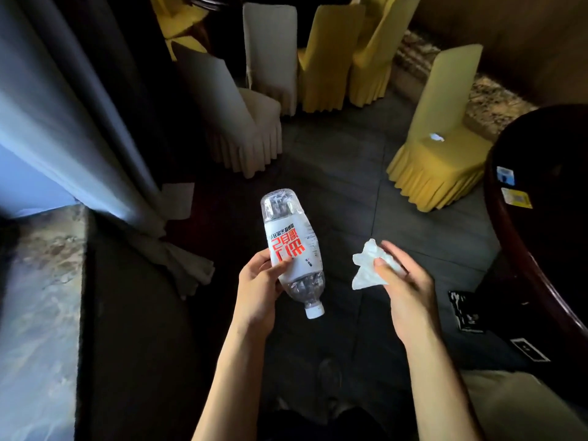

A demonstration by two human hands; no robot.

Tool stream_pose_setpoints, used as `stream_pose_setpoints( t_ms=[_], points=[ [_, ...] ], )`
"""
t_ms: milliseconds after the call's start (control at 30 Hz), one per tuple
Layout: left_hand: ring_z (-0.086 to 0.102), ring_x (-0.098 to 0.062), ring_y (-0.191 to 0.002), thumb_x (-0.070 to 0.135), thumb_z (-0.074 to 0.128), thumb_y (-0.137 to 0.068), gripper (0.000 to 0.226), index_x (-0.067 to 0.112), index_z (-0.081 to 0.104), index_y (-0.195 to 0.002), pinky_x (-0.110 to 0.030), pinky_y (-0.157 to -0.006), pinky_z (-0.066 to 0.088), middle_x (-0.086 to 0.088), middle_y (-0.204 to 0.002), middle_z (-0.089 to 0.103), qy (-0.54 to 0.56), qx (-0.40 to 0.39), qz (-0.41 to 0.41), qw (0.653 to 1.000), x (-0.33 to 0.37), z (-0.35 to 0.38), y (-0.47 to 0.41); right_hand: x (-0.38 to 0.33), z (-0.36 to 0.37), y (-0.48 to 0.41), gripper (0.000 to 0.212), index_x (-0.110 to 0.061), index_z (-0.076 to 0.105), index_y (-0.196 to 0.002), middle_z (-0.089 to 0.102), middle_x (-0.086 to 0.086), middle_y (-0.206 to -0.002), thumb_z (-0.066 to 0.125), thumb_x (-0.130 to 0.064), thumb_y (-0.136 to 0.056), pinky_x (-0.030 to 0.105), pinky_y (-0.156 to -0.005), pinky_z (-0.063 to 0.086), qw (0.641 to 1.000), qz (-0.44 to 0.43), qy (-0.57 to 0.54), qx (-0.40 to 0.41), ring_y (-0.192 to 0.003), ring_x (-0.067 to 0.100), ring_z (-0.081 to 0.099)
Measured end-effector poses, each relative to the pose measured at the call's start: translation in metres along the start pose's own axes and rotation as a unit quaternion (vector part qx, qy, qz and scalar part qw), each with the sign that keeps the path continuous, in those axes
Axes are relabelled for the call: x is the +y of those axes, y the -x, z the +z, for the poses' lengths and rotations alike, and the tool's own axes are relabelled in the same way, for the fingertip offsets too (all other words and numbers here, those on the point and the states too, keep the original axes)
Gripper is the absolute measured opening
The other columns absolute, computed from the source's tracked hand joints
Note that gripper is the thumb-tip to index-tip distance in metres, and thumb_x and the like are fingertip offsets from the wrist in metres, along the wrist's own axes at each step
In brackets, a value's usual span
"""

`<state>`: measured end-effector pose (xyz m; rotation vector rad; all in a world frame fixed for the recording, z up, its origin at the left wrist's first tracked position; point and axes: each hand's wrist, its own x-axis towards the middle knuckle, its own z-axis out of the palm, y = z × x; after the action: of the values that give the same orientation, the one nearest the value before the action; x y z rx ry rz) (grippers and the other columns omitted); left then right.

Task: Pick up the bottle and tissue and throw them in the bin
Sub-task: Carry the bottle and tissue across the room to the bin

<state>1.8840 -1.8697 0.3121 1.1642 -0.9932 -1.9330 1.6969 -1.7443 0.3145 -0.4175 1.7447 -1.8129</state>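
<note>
1. Dim room, dark tiled floor [334, 192]: a grey curtain [95, 138] hangs at the left with its hem bunched on the floor. Skirted chairs stand ahead, among them a yellow chair [445, 128]. The rim of a dark tabletop [541, 218] curves in at the right.
2. Bottle [291, 246]: clear plastic with a white label, apparently empty. It is held in the air over the floor, tilted, with the cap [315, 311] toward the person and the base pointing away.
3. Left hand [257, 288]: grasping the bottle at mid-body, thumb on the label and fingers curled behind.
4. Tissue [369, 268]: crumpled and white, also in the air, most of it sticking out beyond the grip.
5. Right hand [407, 288]: pinching one part of the tissue between thumb and fingers.
6. Bin: not in view, so both items have yet to be carried to it.
7. Hazards, as judged:
   - The smooth label and thin wall may let the bottle slide or buckle under a loose grasp.
   - The tissue, held only by a small part, may slip free or drift off course if tossed from afar.
   - The low light, chair skirts and curtain hem invite a stumble while the person looks for the bin.
</note>
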Motion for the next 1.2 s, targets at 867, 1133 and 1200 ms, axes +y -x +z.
stream_pose_setpoints(
  t_ms=[867,1133,1200],
  points=[
    [0.073,-0.02,-0.088,0.003,0.069,-0.088,0.016,0.011,0.072,-0.102,-0.026,-0.066,0.056,-0.012,-0.101,0.076,-0.042,-0.07,-0.046,0.996,0.054,0.293,-0.326,-0.063,-0.078,-0.381,0.036,-0.022,0.08,-0.092,0.08,0.0,-0.096,0.059,0.006,-0.094,0.038,-0.088,0.055,0.995,0.042,-0.06,0.074,-0.095,0.018,0.073],
    [0.074,-0.019,-0.084,0.004,0.069,-0.087,0.012,0.011,0.073,-0.096,-0.03,-0.071,0.057,-0.009,-0.095,0.078,-0.063,-0.098,-0.071,0.991,0.081,0.353,-0.462,-0.068,-0.052,-0.511,0.024,-0.018,0.075,-0.115,0.076,0.011,-0.112,0.066,-0.014,-0.093,0.047,-0.092,0.055,0.993,0.017,-0.016,0.118,-0.109,0.032,0.071],
    [0.074,-0.016,-0.08,0.003,0.068,-0.089,0.012,0.011,0.073,-0.096,-0.025,-0.062,0.057,-0.006,-0.091,0.078,-0.07,-0.11,-0.076,0.989,0.096,0.369,-0.501,-0.075,-0.04,-0.548,0.027,-0.013,0.071,-0.123,0.075,0.014,-0.115,0.063,-0.011,-0.097,0.047,-0.09,0.056,0.988,0.033,-0.034,0.146,-0.112,0.035,0.069]
  ],
)
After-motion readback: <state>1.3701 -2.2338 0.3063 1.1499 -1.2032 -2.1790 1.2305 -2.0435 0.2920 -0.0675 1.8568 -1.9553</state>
